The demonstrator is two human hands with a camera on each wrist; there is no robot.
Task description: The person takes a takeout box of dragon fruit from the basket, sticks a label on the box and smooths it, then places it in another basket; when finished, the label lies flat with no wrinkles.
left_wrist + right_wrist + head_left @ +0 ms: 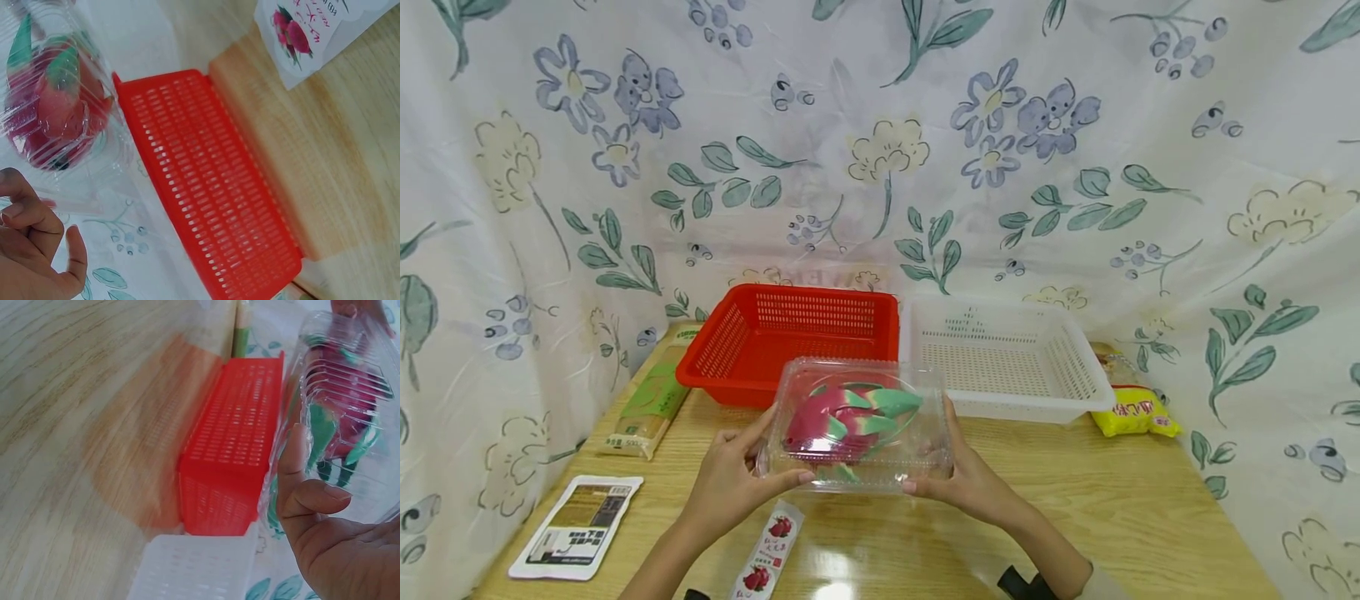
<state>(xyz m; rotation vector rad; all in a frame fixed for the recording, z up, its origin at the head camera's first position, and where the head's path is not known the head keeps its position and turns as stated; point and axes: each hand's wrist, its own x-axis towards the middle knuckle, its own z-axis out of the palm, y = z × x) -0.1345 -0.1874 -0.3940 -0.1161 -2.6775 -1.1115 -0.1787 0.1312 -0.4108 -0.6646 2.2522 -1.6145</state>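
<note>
A clear plastic clamshell box (861, 425) with a pink dragon fruit (835, 421) inside is held up in front of the baskets, above the table; its lid lies over the fruit. My left hand (730, 471) holds the box's left end, thumb along the near edge. At the opposite end my right hand (973, 479) grips the box, its thumb also on the near side. The right wrist view shows the right hand (331, 531) against the box wall. Below the box lies a strip of dragon fruit stickers (767, 554) on the table.
Behind the box stand a red basket (715, 387) and a white basket (1015, 406), side by side. A green-labelled package (651, 400) and a white pouch (576, 529) lie at left. Right of the white basket is a yellow packet (1135, 411). A floral curtain (880, 200) hangs behind.
</note>
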